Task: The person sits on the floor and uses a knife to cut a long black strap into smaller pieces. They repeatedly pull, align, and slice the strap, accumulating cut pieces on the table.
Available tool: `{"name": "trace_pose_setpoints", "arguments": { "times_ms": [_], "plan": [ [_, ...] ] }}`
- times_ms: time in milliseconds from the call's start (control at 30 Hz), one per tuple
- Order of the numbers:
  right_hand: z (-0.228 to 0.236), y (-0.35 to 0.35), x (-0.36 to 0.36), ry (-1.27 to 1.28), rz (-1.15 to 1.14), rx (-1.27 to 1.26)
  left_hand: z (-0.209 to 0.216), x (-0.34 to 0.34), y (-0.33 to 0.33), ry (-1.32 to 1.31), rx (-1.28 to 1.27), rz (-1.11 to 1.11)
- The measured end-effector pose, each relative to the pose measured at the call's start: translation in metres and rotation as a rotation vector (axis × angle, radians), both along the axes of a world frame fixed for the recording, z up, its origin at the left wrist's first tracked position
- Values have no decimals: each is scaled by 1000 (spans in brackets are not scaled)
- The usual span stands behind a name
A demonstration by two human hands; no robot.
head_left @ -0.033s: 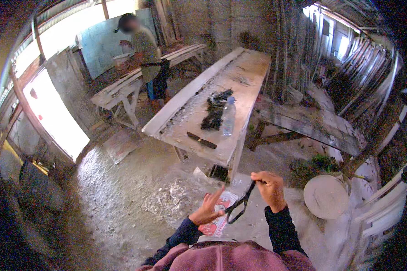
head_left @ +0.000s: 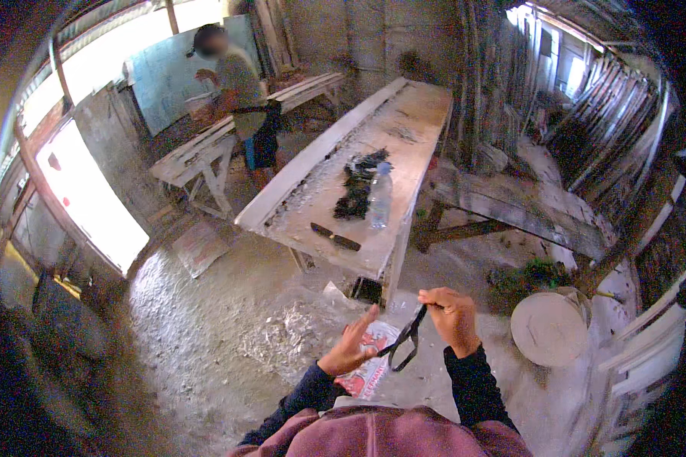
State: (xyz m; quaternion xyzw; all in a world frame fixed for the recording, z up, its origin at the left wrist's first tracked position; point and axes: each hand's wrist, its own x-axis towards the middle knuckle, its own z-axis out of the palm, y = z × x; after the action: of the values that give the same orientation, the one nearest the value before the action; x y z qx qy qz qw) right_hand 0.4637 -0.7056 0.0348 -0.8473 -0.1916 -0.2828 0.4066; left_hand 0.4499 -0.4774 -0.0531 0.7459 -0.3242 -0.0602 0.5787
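My right hand (head_left: 453,316) is closed, its thumb and fingers pinching the upper end of a thin black strap (head_left: 413,346). The strap hangs down in a loop, and its lower end reaches the thumb of my left hand (head_left: 348,352). That left hand has its fingers stretched upward and thumb apart; the strap touches it there, with no grip around it visible. Ahead, a long pale worktable (head_left: 301,236) carries a heap of black strips (head_left: 356,190), a clear plastic bottle (head_left: 380,198) and a dark knife (head_left: 335,237) near its close end.
A white and red printed sack (head_left: 367,373) lies below my hands, beside crumpled clear plastic (head_left: 282,343). To the right are a round pale container lid (head_left: 549,329), green plants (head_left: 537,276) and a low bench (head_left: 518,213). Another person (head_left: 244,99) stands at a bench (head_left: 206,145) at far left.
The strap's loop has shifted slightly right and up. My left hand's fingers have drawn closer together. The whole view has moved a little; the other person's raised hand is slightly different.
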Motion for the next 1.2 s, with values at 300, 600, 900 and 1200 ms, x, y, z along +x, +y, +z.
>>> {"name": "trace_pose_setpoints", "arguments": {
  "times_ms": [300, 600, 900, 1200],
  "plan": [
    [-4, -25, 33, -92, 167, 13, 31, 61, -99, 389, -221, -203],
    [-21, -54, 123, 53, 258, 70, 8, 131, -112, 985, -330, -227],
    [-44, -53, 206, 371, 456, 240, 8, 188, -103, 838, -180, -113],
    [-71, -17, 268, 1240, 922, 369, -13, 165, -50, 959, -423, 469]
  ]
}}
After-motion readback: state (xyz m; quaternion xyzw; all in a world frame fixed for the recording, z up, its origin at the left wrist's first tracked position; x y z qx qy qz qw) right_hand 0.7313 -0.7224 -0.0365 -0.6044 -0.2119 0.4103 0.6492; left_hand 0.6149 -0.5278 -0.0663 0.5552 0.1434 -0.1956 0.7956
